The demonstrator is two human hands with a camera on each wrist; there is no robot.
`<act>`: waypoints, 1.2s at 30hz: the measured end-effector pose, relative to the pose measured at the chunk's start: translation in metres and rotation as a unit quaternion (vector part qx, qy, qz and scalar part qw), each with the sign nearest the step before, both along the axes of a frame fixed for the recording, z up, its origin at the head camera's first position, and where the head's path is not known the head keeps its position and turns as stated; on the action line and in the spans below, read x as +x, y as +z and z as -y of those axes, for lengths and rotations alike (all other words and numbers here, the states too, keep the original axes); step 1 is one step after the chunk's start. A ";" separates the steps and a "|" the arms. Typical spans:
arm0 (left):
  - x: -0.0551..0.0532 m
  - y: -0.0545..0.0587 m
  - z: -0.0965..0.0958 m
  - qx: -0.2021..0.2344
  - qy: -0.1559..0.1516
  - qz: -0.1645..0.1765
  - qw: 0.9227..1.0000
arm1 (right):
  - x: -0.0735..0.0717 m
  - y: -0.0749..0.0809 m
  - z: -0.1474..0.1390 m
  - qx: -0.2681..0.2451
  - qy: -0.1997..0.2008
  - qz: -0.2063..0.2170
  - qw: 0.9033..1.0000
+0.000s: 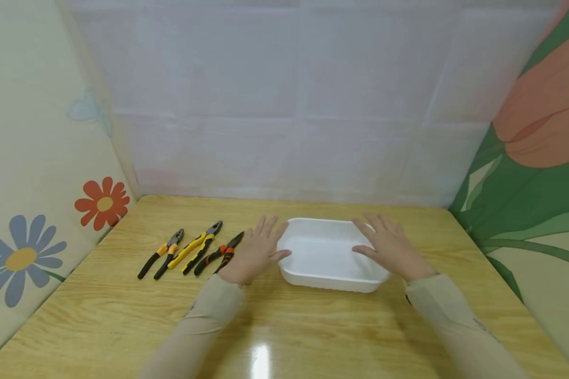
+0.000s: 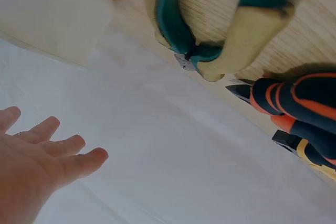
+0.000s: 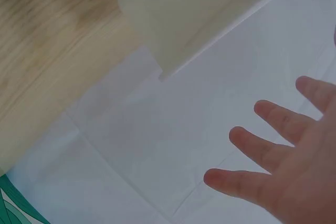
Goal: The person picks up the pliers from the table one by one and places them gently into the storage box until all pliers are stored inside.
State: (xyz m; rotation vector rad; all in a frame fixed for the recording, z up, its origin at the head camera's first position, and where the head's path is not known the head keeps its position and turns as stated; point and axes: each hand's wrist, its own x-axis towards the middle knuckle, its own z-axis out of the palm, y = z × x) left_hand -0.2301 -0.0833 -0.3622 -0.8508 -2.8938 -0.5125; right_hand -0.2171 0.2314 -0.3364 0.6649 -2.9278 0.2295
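Observation:
A white plastic tray (image 1: 329, 279) sits on the table between my two hands. My left hand (image 1: 255, 253) hovers at its left end, fingers spread and holding nothing. At the right end is my right hand (image 1: 391, 250), also spread and holding nothing. In the left wrist view my left hand (image 2: 42, 166) is palm and fingers outstretched, beside pliers with teal and tan handles (image 2: 252, 32), which the hand hides in the head view. Black and orange pliers (image 2: 310, 95) lie close by. The right wrist view has the tray's wall (image 3: 184, 19) above my right hand (image 3: 283, 156).
Left of the tray lie several pliers on the wooden table (image 1: 123, 326): one with orange and black handles (image 1: 163, 255), a yellow and black pair (image 1: 196, 250), and a red-orange and black pair (image 1: 218, 255). A white sheet (image 1: 284, 105) hangs behind; flowered panels flank both sides.

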 end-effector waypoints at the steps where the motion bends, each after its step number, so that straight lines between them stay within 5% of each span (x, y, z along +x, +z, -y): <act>1: 0.000 -0.001 0.001 -0.001 0.001 0.001 1.000 | 0.000 0.000 0.000 0.002 0.000 -0.006 1.000; 14: 0.002 0.000 0.037 0.065 0.014 0.043 0.997 | -0.002 -0.011 -0.006 -0.066 -0.008 -0.116 0.991; 21: 0.007 0.002 0.055 0.089 0.036 0.057 0.994 | -0.001 -0.012 -0.010 -0.145 -0.051 -0.055 0.987; 28: 0.010 0.004 0.071 0.092 0.065 0.098 0.989 | -0.001 -0.011 -0.012 -0.169 -0.090 0.018 0.981; 36: 0.012 0.001 0.090 0.107 0.073 0.090 0.988 | -0.006 -0.012 -0.019 -0.232 -0.132 0.099 0.959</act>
